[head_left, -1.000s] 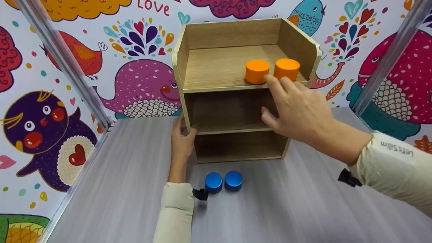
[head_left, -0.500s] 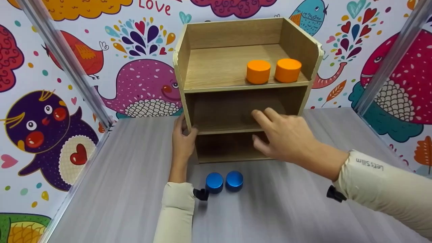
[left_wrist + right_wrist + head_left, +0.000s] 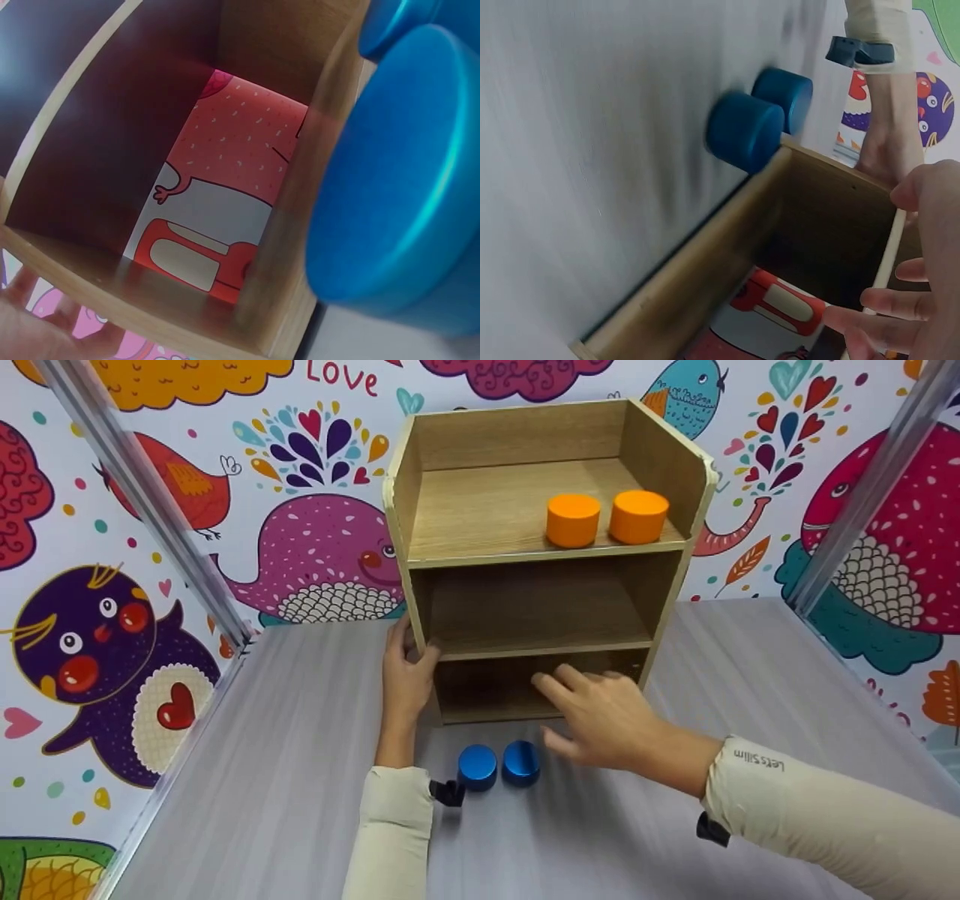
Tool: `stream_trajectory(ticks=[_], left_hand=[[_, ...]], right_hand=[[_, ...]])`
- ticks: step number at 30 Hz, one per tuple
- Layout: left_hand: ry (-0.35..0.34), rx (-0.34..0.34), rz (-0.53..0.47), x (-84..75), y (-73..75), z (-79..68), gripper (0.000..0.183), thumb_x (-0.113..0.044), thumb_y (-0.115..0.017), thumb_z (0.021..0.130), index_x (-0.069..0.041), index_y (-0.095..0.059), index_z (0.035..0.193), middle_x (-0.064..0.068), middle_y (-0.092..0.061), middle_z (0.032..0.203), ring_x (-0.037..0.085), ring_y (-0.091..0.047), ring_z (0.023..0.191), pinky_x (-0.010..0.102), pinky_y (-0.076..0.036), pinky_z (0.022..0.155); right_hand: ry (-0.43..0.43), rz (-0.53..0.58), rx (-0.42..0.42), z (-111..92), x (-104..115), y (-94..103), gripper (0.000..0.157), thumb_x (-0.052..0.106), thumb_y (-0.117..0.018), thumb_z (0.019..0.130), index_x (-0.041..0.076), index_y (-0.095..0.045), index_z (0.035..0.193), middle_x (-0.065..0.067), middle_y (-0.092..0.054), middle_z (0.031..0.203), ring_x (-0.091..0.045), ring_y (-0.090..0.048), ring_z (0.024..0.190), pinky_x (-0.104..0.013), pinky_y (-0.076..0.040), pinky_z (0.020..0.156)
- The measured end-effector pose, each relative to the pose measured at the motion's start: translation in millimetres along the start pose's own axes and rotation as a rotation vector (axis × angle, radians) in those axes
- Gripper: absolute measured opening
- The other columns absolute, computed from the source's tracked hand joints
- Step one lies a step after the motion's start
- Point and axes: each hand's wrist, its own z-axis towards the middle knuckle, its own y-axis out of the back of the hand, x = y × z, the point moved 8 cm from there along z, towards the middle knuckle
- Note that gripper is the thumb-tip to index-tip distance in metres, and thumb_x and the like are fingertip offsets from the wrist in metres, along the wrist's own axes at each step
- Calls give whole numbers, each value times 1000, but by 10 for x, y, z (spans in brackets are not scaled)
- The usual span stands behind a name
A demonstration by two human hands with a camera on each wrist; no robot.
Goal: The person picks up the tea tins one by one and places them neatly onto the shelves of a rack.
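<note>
A small wooden shelf unit with three levels stands upright on the table. At its left side, my left hand grips the side panel, thumb at the front edge and fingers along the outside. My right hand is held in the air before the lowest compartment, fingers apart and loosely bent, nothing in them. Just left of it, two shiny blue cylinders stand side by side on the table; they loom large beside the shelf in the left wrist view. Two orange cylinders sit on the top level, toward the right front.
The grey table surrounds the shelf. Walls with printed cartoon animals rise behind and at the sides, joined by metal corner posts. Through the shelf's open back, wall print shows in both wrist views.
My right hand has come down from beside the orange cylinders, past the middle compartment, to just right of the blue cylinders. The left hand stays on the shelf unit.
</note>
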Motion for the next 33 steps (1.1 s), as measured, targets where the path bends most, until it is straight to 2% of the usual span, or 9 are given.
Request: stream_trajectory(ticks=[4,9,12,16,24,29,33], left_hand=[[10,7,-8,-112,-16,-34,63,-2,-61,94,-3,-42,153,21,-51,134,31,-56,121,50,-47,100],[13,12,-3,-307,-24,-103,61,-3,-59,94,-1,-42,153,21,-50,136,33,-55,126,52,-45,104],[9,9,0,-318,-23,-105,61,-3,-58,94,-1,-42,153,21,-50,137,33,-55,125,49,-46,102],[6,14,-23,-325,-21,-99,62,-1,-58,93,-1,-43,153,21,-50,137,31,-55,121,48,-47,99],[24,5,-24,-23,-6,3,64,-3,-62,93,-5,-42,154,19,-49,142,32,-54,126,52,-46,102],[14,14,-10,5,-1,6,63,-8,-64,94,-11,-44,154,14,-50,143,30,-54,130,52,-46,105],[4,13,0,-9,10,2,61,-10,-64,94,-12,-46,152,13,-52,141,29,-55,128,51,-46,104]], right_hand=[[23,46,7,-55,68,-125,57,54,-65,90,19,-61,135,-5,-68,110,-16,-61,64,-34,-53,58],[32,90,-9,-129,115,-261,55,51,-68,89,20,-61,134,-4,-67,109,-15,-60,62,-34,-51,57],[35,102,-27,-161,129,-317,55,51,-68,88,20,-62,132,-3,-66,107,-14,-59,60,-34,-49,54],[24,123,-31,-187,133,-387,55,51,-69,87,20,-63,131,-5,-67,107,-16,-62,62,-37,-52,56],[-1,170,45,-219,163,-587,57,54,-67,88,20,-61,135,-10,-68,118,-23,-72,86,-43,-59,66],[1,183,54,-239,190,-655,60,56,-67,88,20,-61,135,-13,-69,121,-25,-73,91,-45,-61,69],[4,189,69,-252,203,-709,61,58,-67,88,19,-61,135,-13,-69,120,-25,-73,92,-44,-60,67]])
